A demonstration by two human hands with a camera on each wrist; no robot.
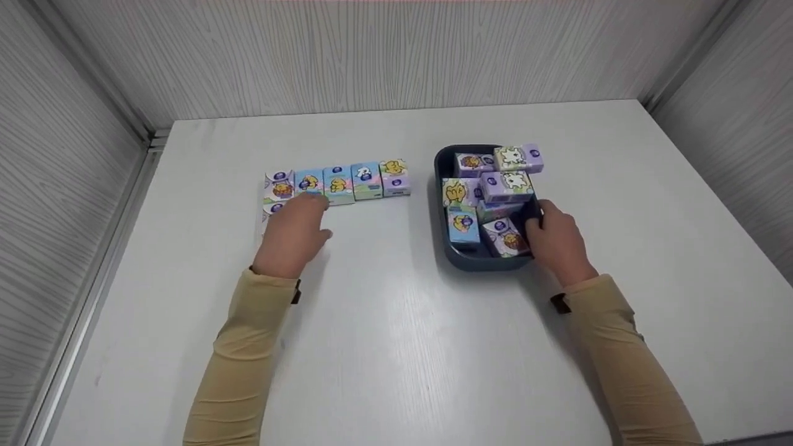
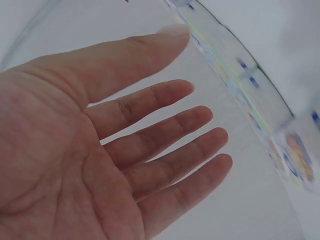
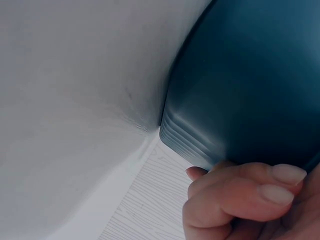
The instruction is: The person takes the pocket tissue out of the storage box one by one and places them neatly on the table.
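My left hand is over the lower left end of a row of small printed cartons, partly covering some of them. In the left wrist view its fingers are nearly straight and spread, with nothing in the palm. My right hand grips the right side of a dark blue bin, thumb at the rim and fingers outside. The bin's smooth wall fills much of the right wrist view. Several cartons with cartoon animals lie jumbled inside; a purple and white carton overhangs the far right rim.
The white table holds the row on the left and the bin right of centre. Grey wood-grain panels stand behind the table and at both sides. Below the row's left end, another carton shows partly beside my left hand.
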